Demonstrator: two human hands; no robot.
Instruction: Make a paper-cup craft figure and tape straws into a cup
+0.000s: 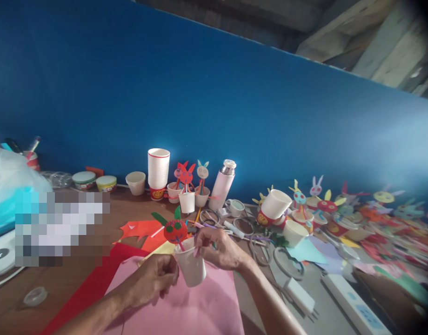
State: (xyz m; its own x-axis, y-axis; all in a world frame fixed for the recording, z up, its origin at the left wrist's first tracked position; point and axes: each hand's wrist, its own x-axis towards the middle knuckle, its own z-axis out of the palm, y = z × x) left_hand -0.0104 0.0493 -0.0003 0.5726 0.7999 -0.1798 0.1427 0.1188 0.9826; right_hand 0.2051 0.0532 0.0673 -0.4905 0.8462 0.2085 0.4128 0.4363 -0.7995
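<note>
Two bare hands, a left hand (161,274) and a right hand (219,250), meet at a white paper cup (193,269) in the head view, just above a sheet of pink paper (200,309). The right hand pinches the cup's right side near the rim, a small pink piece showing at its fingertips. The left hand is curled at the cup's left side; I cannot tell whether it grips. The cup tilts slightly, and a red paper face (175,231) with green ears rises from it on a stem.

Red paper (91,281) lies under the pink sheet's left side on the brown part of the surface (119,204). Farther back, along a blue wall (217,97), I see two lidded tubs, a tall stack of cups (158,170), three eared paper faces (203,172) standing in cups and a leaning pale pink flask (221,186). To the right are coiled cables, a white charger (300,296) and a white power strip (353,302). More eared faces in cups crowd the far right, blurred toward the edge. A plastic bag (15,186) sits at far left.
</note>
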